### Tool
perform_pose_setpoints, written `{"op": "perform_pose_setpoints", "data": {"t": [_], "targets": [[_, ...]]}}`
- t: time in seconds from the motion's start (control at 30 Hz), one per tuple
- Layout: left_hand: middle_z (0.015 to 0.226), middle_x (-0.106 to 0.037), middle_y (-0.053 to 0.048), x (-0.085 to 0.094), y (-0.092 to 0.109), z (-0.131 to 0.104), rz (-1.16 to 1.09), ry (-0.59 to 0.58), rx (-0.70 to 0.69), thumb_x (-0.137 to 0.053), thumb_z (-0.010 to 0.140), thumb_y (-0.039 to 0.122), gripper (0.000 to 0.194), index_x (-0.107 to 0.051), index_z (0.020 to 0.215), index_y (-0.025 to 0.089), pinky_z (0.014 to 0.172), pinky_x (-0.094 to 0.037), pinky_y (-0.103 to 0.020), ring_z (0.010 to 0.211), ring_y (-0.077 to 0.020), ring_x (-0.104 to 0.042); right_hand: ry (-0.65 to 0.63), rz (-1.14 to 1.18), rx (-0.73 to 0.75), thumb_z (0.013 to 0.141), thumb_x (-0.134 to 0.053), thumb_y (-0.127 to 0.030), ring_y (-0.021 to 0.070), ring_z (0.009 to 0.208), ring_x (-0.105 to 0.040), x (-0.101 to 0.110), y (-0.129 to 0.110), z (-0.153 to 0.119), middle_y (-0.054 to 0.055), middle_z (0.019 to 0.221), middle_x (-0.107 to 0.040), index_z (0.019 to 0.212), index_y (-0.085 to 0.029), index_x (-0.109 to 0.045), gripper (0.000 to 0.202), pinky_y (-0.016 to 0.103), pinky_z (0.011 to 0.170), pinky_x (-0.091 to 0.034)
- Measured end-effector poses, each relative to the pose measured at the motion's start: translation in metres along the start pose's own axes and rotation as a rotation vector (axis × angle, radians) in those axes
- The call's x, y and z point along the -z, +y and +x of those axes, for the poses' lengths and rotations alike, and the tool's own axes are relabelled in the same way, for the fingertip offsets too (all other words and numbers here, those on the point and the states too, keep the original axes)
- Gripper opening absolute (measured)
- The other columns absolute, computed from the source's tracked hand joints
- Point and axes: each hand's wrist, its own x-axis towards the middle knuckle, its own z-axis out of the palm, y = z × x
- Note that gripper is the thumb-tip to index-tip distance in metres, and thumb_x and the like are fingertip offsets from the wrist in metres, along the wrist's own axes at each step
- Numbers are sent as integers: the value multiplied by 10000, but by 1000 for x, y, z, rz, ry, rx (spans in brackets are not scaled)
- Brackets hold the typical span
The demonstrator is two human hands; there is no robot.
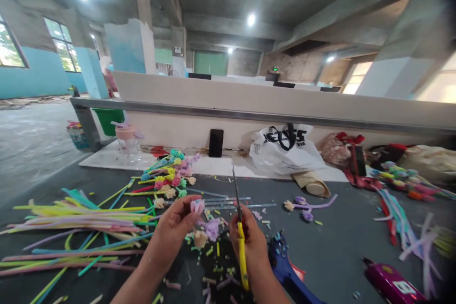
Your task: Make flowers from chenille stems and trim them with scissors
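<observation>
My left hand (pixel 170 229) pinches a small pale pink and lilac fuzzy pipe-cleaner flower (pixel 197 206) between thumb and fingers. Just below it are a purple flower (pixel 213 229) and a beige flower (pixel 200 238); whether they join the held one I cannot tell. A pair of scissors (pixel 242 256) with yellow handles is gripped in my right hand (pixel 255 240), blades pointing up and away. Cut bits of pipe cleaner (pixel 218 249) lie scattered on the dark table between my forearms. Clear glue sticks (pixel 256 205) lie beyond my hands.
Loose pipe cleaners (pixel 81 218) spread on the left, with finished flowers (pixel 174 175) behind. A blue glue gun (pixel 290 270) lies by my right forearm, a purple tool (pixel 392 281) further right. At the back are a phone (pixel 216 143), a white bag (pixel 285 152) and a jar (pixel 128 147).
</observation>
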Motion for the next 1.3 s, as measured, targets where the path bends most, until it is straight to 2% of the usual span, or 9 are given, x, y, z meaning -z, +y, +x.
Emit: {"op": "perform_pose_setpoints", "data": {"t": [0.1, 0.17, 0.33, 0.5, 0.67, 0.77, 0.87, 1.0, 1.3], "targets": [[773, -641, -28, -2, 5, -4, -70, 12, 48, -639, 698, 305, 343, -596, 1006, 159, 658, -434, -222, 704, -125, -556, -54, 18, 30, 763, -492, -197, 187, 726, -633, 1, -5, 0, 45, 869, -662, 1068, -180, -574, 317, 271, 652, -528], [740, -639, -14, -5, 7, -6, -128, 42, 58, -652, 683, 314, 342, -603, 988, 167, 645, -429, -211, 670, -113, -554, -219, 41, 64, 778, -488, -208, 180, 722, -633, 3, -8, -1, 33, 853, -652, 1147, -200, -514, 369, 256, 635, -528], [751, -650, -6, -10, 11, -11, -150, 123, 35, -674, 654, 332, 372, -597, 986, 184, 656, -427, -198, 686, -114, -562, -317, -69, 190, 760, -485, -150, 199, 941, -602, 4, -3, -3, 54, 1061, -620, 1177, -239, -464, 427, 274, 786, -489], [741, -638, 1, -11, 11, -13, -107, 130, 8, -688, 634, 342, 353, -612, 939, 182, 644, -438, -185, 670, -108, -557, -282, -129, 230, 733, -487, -173, 189, 954, -590, 3, 1, -5, 43, 1061, -626, 1181, -256, -463, 456, 260, 797, -476], [759, -640, -5, -13, 12, -13, -48, 225, -36, -693, 624, 351, 326, -611, 892, 185, 616, -456, -189, 675, -122, -572, -386, -188, 201, 697, -494, -168, 191, 899, -595, 2, 0, -9, 62, 1011, -613, 1194, -232, -474, 502, 254, 759, -481], [764, -635, -6, -13, 13, -14, -13, 254, -132, -690, 620, 348, 294, -619, 856, 188, 620, -464, -187, 684, -126, -577, -426, -246, 162, 652, -502, -127, 202, 910, -587, 1, 0, -11, 74, 1038, -597, 1220, -244, -456, 582, 254, 744, -481], [755, -625, 0, -12, 14, -15, 42, 281, -198, -678, 627, 333, 268, -620, 850, 196, 558, -451, -163, 638, -109, -564, -433, -319, 152, 607, -489, -81, 210, 919, -584, 0, 0, -12, 73, 1062, -588, 1230, -264, -457, 650, 256, 742, -482], [773, -626, 0, -12, 14, -16, 86, 287, -194, -673, 621, 298, 272, -607, 866, 201, 512, -441, -161, 597, -101, -556, -440, -353, 170, 608, -444, -48, 179, 821, -603, -1, 0, -13, 66, 1030, -593, 1240, -272, -451, 671, 229, 676, -489], [817, -651, -38, -19, 11, -17, 38, 287, -155, -698, 593, 328, 258, -613, 789, 184, 628, -488, -216, 714, -161, -605, -426, -296, 189, 588, -493, -93, 203, 824, -594, 0, -5, -12, 64, 996, -596, 1230, -276, -443, 670, 250, 668, -489]]}}
